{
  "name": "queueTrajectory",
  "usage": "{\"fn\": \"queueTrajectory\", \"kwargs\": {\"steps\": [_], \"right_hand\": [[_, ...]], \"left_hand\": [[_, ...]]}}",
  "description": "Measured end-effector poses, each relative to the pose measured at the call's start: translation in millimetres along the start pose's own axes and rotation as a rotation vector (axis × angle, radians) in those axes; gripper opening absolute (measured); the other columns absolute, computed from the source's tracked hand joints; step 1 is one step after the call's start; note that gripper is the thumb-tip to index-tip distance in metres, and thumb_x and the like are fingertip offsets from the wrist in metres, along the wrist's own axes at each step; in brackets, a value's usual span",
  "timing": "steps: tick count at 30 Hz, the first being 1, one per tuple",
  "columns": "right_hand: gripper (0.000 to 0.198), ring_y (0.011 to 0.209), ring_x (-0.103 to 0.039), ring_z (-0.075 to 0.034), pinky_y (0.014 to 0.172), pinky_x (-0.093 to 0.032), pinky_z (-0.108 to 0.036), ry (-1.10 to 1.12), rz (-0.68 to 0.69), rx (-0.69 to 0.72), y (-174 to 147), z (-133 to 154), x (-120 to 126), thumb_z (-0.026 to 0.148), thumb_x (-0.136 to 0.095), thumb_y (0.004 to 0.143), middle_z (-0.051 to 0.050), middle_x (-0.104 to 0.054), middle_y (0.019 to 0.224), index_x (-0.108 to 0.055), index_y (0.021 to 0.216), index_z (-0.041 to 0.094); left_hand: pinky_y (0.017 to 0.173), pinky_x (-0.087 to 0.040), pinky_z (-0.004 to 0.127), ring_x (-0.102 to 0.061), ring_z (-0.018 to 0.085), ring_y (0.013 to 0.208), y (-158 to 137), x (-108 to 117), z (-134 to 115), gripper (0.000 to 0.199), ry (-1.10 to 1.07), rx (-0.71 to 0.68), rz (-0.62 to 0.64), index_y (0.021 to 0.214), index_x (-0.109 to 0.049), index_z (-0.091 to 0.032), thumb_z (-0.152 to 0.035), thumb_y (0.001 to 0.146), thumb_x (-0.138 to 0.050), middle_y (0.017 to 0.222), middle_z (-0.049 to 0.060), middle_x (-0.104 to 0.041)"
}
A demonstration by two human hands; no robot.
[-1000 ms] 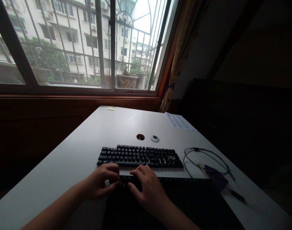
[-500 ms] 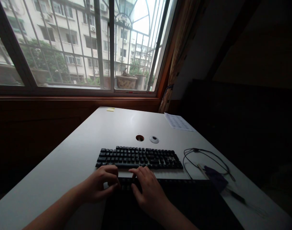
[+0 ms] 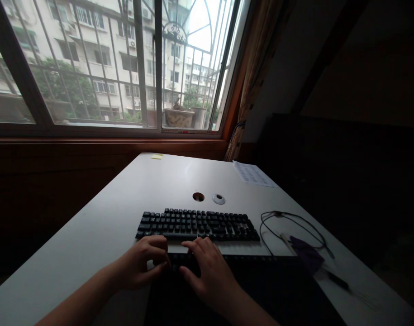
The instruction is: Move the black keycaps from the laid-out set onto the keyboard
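My left hand (image 3: 144, 262) is closed at the left end of a dark keyboard (image 3: 254, 259), its thumb and fingertips nearly together there; anything small between them is hidden. Over the same keyboard, to the right, my right hand (image 3: 208, 269) has its thumb held apart from its fingers, with nothing visible between them. That keyboard lies along the top edge of a black mat (image 3: 268, 294) and is partly covered by my hands. Just beyond it, loose-looking black keycaps (image 3: 196, 224) sit on the white desk in rows, laid out like a keyboard.
A black cable (image 3: 295, 215) loops at the right, near a purple cloth-like item (image 3: 306, 253) and a thin dark tool (image 3: 337, 280). Behind the keycaps are a desk hole (image 3: 198, 197) and its round cover (image 3: 219, 199). Printed paper (image 3: 252, 173) and a yellow note (image 3: 157, 156) lie farther back.
My right thumb has shifted slightly left and down, opening wider from the fingers. My left hand stays at the keyboard's left end.
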State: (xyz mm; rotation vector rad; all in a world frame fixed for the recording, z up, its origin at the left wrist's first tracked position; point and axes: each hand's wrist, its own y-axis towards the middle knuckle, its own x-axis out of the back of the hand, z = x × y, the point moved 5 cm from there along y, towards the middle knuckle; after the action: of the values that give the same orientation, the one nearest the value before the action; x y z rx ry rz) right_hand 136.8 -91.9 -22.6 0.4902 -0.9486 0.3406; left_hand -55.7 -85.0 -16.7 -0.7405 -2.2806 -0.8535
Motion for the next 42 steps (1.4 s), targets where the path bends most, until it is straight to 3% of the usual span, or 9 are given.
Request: {"fn": "queueTrajectory", "kwargs": {"steps": [4, 9, 13, 17, 22, 26, 31, 36, 42], "right_hand": [[0.043, 0.112, -0.054, -0.025, 0.103, -0.042, -0.045, 0.018, 0.012, -0.008, 0.7, -1.4, -0.8, 0.02, -0.06, 0.089, -0.005, -0.062, 0.119, -0.055, 0.13, 0.03], [0.043, 0.116, -0.053, -0.028, 0.105, -0.04, -0.049, -0.002, 0.005, -0.002, 0.7, -2.6, -3.3, 0.031, -0.064, 0.09, -0.007, -0.061, 0.123, -0.055, 0.131, 0.028], [0.042, 0.11, -0.055, -0.025, 0.103, -0.043, -0.044, 0.005, -0.002, 0.007, 0.4, -0.7, -1.6, 0.016, -0.058, 0.089, -0.006, -0.063, 0.118, -0.056, 0.129, 0.028], [0.041, 0.11, -0.055, -0.026, 0.101, -0.044, -0.045, -0.006, -0.01, 0.014, 0.6, 0.2, -0.2, 0.025, -0.062, 0.089, -0.006, -0.062, 0.119, -0.056, 0.13, 0.028], [0.044, 0.109, -0.055, -0.025, 0.1, -0.044, -0.043, -0.002, -0.001, 0.019, 1.0, -0.1, -0.7, 0.015, -0.056, 0.088, -0.006, -0.062, 0.118, -0.055, 0.13, 0.028], [0.041, 0.111, -0.054, -0.027, 0.101, -0.044, -0.046, 0.004, 0.0, 0.013, 0.4, -1.4, -2.1, 0.026, -0.061, 0.09, -0.006, -0.062, 0.12, -0.055, 0.13, 0.028], [0.044, 0.111, -0.054, -0.025, 0.103, -0.043, -0.045, 0.006, -0.003, 0.021, -0.6, -3.2, -5.0, 0.015, -0.057, 0.089, -0.005, -0.062, 0.119, -0.054, 0.131, 0.029], [0.044, 0.115, -0.054, -0.028, 0.105, -0.042, -0.049, -0.017, -0.001, 0.015, 0.6, -5.1, -5.7, 0.027, -0.065, 0.088, -0.006, -0.062, 0.122, -0.055, 0.131, 0.03], [0.043, 0.111, -0.056, -0.025, 0.102, -0.044, -0.045, -0.01, -0.004, 0.025, 1.2, -3.1, -3.6, 0.014, -0.055, 0.089, -0.005, -0.063, 0.119, -0.055, 0.13, 0.029]], "left_hand": [[0.067, -0.041, 0.029, -0.055, 0.018, 0.073, 0.6, 0.3, -1.9, 0.024, -0.004, -0.002, -0.005, 0.08, -0.068, -0.016, -0.025, 0.094, -0.051, 0.081, 0.007, -0.057], [0.066, -0.04, 0.029, -0.053, 0.017, 0.071, -0.1, 0.6, -2.0, 0.025, 0.008, 0.004, -0.005, 0.082, -0.069, -0.016, -0.026, 0.095, -0.05, 0.08, 0.007, -0.057], [0.067, -0.04, 0.03, -0.053, 0.017, 0.072, 0.7, 1.6, -2.1, 0.026, 0.01, 0.0, -0.004, 0.082, -0.069, -0.016, -0.027, 0.095, -0.05, 0.08, 0.007, -0.057], [0.066, -0.041, 0.029, -0.054, 0.018, 0.072, 1.6, 2.4, -3.9, 0.026, 0.007, -0.001, -0.01, 0.081, -0.069, -0.016, -0.027, 0.095, -0.05, 0.079, 0.007, -0.057], [0.065, -0.04, 0.029, -0.053, 0.017, 0.07, 1.5, 2.3, -4.5, 0.026, 0.008, -0.001, -0.023, 0.08, -0.069, -0.016, -0.027, 0.095, -0.05, 0.078, 0.007, -0.057], [0.065, -0.04, 0.029, -0.053, 0.017, 0.07, 2.1, 2.2, -4.3, 0.026, 0.006, -0.012, -0.025, 0.081, -0.069, -0.016, -0.026, 0.095, -0.05, 0.078, 0.007, -0.057], [0.064, -0.04, 0.029, -0.053, 0.017, 0.069, 2.0, 2.1, -5.4, 0.028, 0.018, -0.019, -0.024, 0.08, -0.068, -0.016, -0.029, 0.096, -0.049, 0.077, 0.007, -0.056], [0.067, -0.042, 0.029, -0.054, 0.018, 0.071, 1.1, 0.7, -4.1, 0.028, 0.013, -0.017, -0.023, 0.081, -0.068, -0.016, -0.03, 0.097, -0.05, 0.079, 0.008, -0.058], [0.067, -0.042, 0.03, -0.054, 0.018, 0.071, -0.1, 0.3, -2.6, 0.029, 0.009, -0.02, -0.034, 0.078, -0.067, -0.017, -0.032, 0.097, -0.05, 0.078, 0.008, -0.057]]}}
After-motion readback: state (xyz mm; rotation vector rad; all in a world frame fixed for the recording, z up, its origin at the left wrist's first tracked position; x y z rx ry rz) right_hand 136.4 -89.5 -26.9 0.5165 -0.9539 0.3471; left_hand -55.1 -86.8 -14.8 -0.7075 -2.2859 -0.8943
